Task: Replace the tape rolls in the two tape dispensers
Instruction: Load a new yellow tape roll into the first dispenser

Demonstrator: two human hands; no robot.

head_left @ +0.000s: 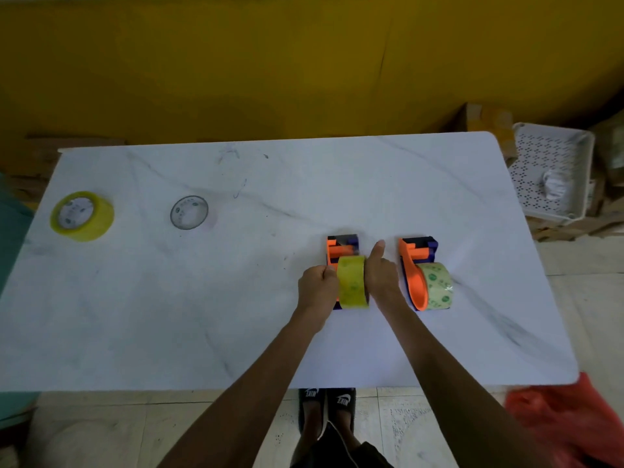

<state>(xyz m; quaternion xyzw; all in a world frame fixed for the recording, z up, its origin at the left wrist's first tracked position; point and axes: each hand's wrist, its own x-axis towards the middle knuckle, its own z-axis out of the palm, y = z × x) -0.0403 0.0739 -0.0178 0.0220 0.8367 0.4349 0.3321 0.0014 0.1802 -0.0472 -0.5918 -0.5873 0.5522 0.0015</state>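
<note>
Two orange and dark blue tape dispensers stand side by side on the white marble-patterned table (pixel 236 315). The left dispenser (pixel 341 246) carries a yellow tape roll (pixel 353 282). My left hand (pixel 317 290) grips that roll's left side. My right hand (pixel 381 275) presses against its right side, thumb pointing away from me. The right dispenser (pixel 417 261) stands untouched and holds a pale, nearly used-up roll (pixel 439 287) with green print. A full yellow roll (pixel 82 216) lies far left, and an empty clear core (pixel 189 212) lies right of it.
A white perforated plastic basket (pixel 553 170) sits off the table's far right corner among cardboard. A yellow wall stands behind the table. A red plastic bag (pixel 567 420) lies on the floor at near right. My sandalled feet show below the table's near edge.
</note>
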